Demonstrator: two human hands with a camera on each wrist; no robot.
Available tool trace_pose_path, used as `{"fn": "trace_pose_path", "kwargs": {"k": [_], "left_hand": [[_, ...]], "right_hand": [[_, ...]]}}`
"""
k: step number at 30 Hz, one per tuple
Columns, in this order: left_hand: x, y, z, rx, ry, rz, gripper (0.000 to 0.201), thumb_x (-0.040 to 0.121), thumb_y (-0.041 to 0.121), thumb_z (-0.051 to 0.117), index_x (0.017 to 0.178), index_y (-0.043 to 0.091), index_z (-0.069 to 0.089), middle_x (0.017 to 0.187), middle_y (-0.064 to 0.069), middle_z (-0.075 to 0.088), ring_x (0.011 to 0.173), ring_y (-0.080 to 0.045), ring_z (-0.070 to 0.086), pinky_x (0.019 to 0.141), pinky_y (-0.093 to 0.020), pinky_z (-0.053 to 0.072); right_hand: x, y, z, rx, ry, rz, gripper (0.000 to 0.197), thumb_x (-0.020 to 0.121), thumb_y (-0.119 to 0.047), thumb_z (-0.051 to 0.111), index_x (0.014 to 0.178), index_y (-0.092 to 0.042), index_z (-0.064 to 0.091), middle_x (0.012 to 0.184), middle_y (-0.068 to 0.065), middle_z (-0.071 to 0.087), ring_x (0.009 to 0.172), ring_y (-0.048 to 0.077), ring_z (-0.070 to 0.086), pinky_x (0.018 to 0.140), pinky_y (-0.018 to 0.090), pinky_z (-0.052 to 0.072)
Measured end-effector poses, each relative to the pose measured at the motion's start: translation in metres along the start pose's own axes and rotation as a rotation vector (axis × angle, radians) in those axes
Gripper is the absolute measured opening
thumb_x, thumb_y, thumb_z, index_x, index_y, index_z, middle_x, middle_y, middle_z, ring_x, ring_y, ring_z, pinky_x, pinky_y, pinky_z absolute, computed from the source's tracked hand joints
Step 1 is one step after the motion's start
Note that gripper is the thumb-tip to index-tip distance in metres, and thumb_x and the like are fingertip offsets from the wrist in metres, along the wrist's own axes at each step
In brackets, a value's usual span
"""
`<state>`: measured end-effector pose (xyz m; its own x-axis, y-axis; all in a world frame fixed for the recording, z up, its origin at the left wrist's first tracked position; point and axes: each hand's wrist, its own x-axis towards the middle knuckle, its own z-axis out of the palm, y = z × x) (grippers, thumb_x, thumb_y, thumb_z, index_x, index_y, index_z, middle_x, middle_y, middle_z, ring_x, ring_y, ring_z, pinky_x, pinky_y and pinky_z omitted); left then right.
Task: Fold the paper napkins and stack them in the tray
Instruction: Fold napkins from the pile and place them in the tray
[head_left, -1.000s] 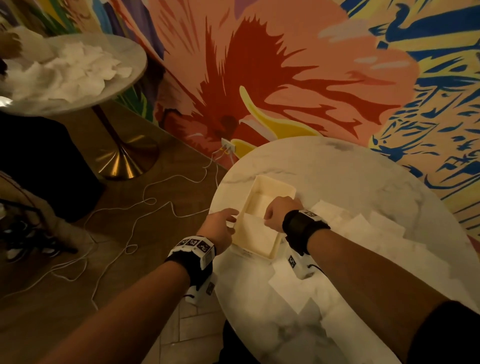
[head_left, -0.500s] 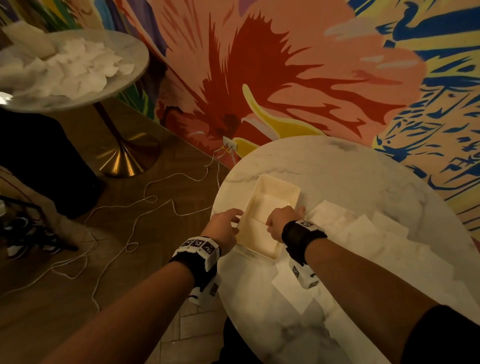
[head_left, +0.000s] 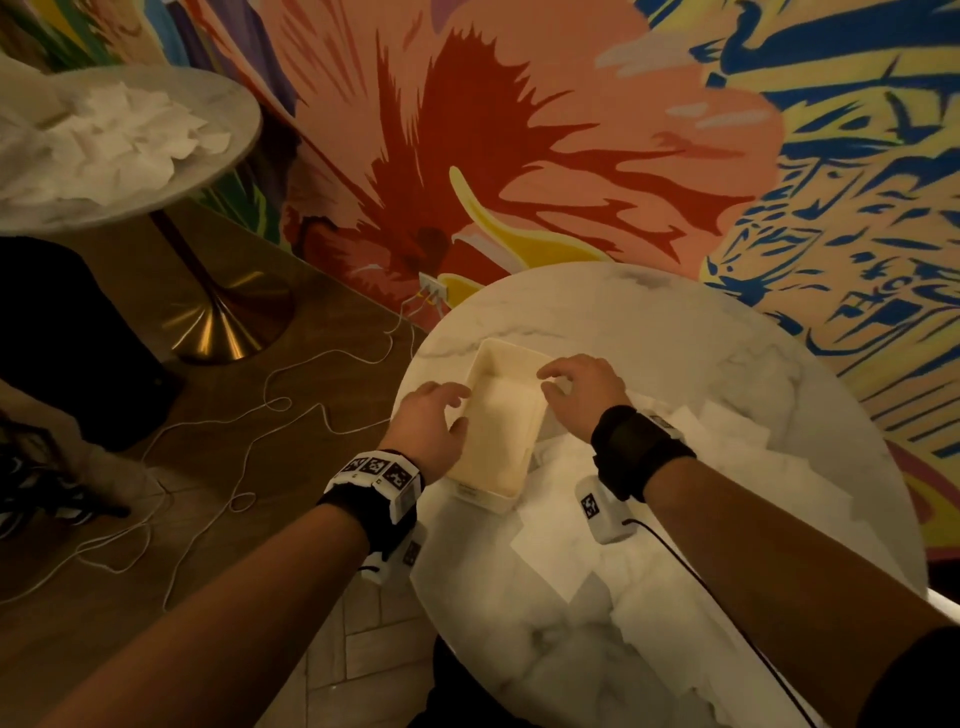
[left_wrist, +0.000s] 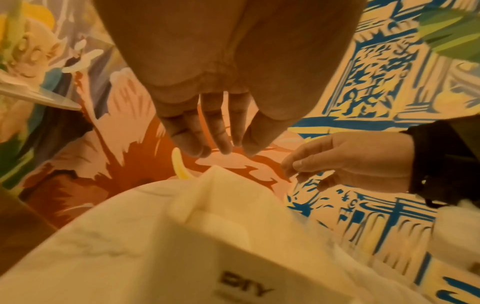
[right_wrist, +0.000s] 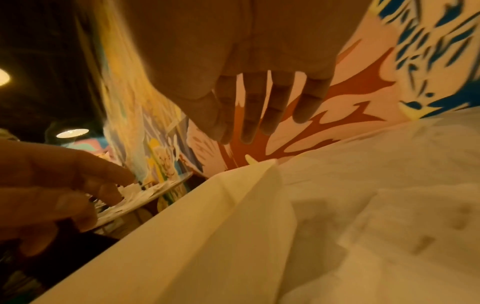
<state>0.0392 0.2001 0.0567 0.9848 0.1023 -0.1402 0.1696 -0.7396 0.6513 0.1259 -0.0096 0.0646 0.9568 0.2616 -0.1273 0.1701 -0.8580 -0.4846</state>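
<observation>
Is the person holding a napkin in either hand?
No, the left hand and right hand hover open on either side of the tray, holding nothing.

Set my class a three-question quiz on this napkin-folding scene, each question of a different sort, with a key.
1. True or false: the right hand grips a napkin.
2. The tray lies: A) between both hands; B) on the floor; C) on the far round table.
3. Fill in: unfolded napkins lie to the ____ of the tray.

Key: 1 false, its fingers hang empty; 2 A, with the left hand opposite; 3 right.
</observation>
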Motion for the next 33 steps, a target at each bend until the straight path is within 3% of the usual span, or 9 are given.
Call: {"fn": "trace_pose_path", "kwargs": {"k": [4, 9, 13, 16, 18, 24, 27, 30, 33], "left_hand": [[-0.013, 0.039, 0.022, -0.059, -0.014, 0.132, 0.030, 0.094, 0.020, 0.059, 0.123, 0.027, 0.061, 0.108, 0.010, 0.057, 0.085, -0.008, 0.059, 0.078, -0.018, 0.042], [-0.038, 0.071, 0.066, -0.082, -0.117, 0.172, 0.022, 0.096, 0.023, 0.055, 0.114, 0.023, 0.066, 0.106, 0.004, 0.066, 0.078, -0.010, 0.061, 0.074, -0.021, 0.047], [-0.060, 0.067, 0.102, 0.009, -0.283, 0.097, 0.027, 0.095, 0.025, 0.054, 0.121, 0.025, 0.064, 0.123, 0.002, 0.064, 0.098, -0.016, 0.063, 0.089, -0.026, 0.050], [-0.073, 0.054, 0.122, 0.168, -0.451, 0.038, 0.044, 0.098, 0.027, 0.052, 0.141, 0.021, 0.049, 0.145, -0.003, 0.048, 0.130, -0.021, 0.048, 0.109, -0.027, 0.035], [-0.080, 0.046, 0.132, 0.236, -0.522, 0.012, 0.054, 0.097, 0.027, 0.053, 0.148, 0.019, 0.040, 0.153, -0.004, 0.040, 0.140, -0.022, 0.038, 0.116, -0.030, 0.029], [-0.087, 0.036, 0.143, 0.281, -0.543, -0.001, 0.053, 0.093, 0.031, 0.058, 0.143, 0.017, 0.049, 0.150, -0.005, 0.043, 0.136, -0.026, 0.044, 0.112, -0.034, 0.037], [-0.089, 0.031, 0.145, 0.272, -0.526, 0.018, 0.054, 0.093, 0.030, 0.057, 0.145, 0.019, 0.048, 0.153, -0.002, 0.040, 0.139, -0.024, 0.041, 0.115, -0.032, 0.034], [-0.089, 0.029, 0.145, 0.269, -0.513, 0.032, 0.054, 0.094, 0.029, 0.057, 0.147, 0.022, 0.046, 0.156, 0.001, 0.037, 0.140, -0.022, 0.039, 0.116, -0.030, 0.031], [-0.088, 0.028, 0.145, 0.283, -0.503, 0.035, 0.053, 0.094, 0.027, 0.057, 0.146, 0.021, 0.047, 0.156, 0.002, 0.036, 0.141, -0.021, 0.038, 0.116, -0.029, 0.031]], "right_hand": [[-0.031, 0.046, -0.022, 0.102, -0.020, 0.089, 0.020, 0.096, -0.023, 0.057, 0.108, -0.016, 0.072, 0.111, 0.001, 0.067, 0.103, 0.019, 0.060, 0.089, 0.022, 0.042], [-0.070, 0.102, -0.017, 0.054, -0.143, 0.255, 0.021, 0.094, -0.025, 0.060, 0.107, -0.015, 0.072, 0.111, 0.004, 0.070, 0.101, 0.020, 0.063, 0.086, 0.022, 0.046], [-0.091, 0.118, 0.002, 0.023, -0.243, 0.272, 0.023, 0.094, -0.023, 0.060, 0.115, -0.018, 0.068, 0.122, 0.003, 0.064, 0.111, 0.020, 0.059, 0.096, 0.026, 0.045], [-0.099, 0.124, 0.019, -0.044, -0.296, 0.223, 0.036, 0.094, -0.028, 0.059, 0.130, -0.024, 0.057, 0.138, 0.001, 0.049, 0.130, 0.021, 0.046, 0.109, 0.032, 0.037], [-0.101, 0.125, 0.024, -0.080, -0.300, 0.173, 0.046, 0.093, -0.029, 0.059, 0.138, -0.024, 0.049, 0.145, 0.001, 0.041, 0.136, 0.022, 0.036, 0.113, 0.035, 0.032], [-0.092, 0.128, 0.024, -0.249, -0.326, 0.165, 0.073, 0.090, -0.036, 0.064, 0.151, -0.026, 0.027, 0.153, 0.005, 0.026, 0.139, 0.028, 0.027, 0.111, 0.042, 0.035], [-0.091, 0.132, 0.024, -0.349, -0.391, 0.171, 0.078, 0.086, -0.040, 0.069, 0.151, -0.027, 0.027, 0.151, 0.006, 0.028, 0.137, 0.029, 0.029, 0.107, 0.044, 0.038], [-0.090, 0.134, 0.027, -0.441, -0.415, 0.145, 0.070, 0.086, -0.037, 0.069, 0.146, -0.031, 0.033, 0.145, 0.003, 0.035, 0.134, 0.027, 0.032, 0.106, 0.044, 0.037], [-0.087, 0.136, 0.026, -0.491, -0.382, 0.111, 0.049, 0.091, -0.032, 0.065, 0.135, -0.033, 0.044, 0.136, -0.001, 0.048, 0.128, 0.024, 0.038, 0.103, 0.041, 0.032]]}}
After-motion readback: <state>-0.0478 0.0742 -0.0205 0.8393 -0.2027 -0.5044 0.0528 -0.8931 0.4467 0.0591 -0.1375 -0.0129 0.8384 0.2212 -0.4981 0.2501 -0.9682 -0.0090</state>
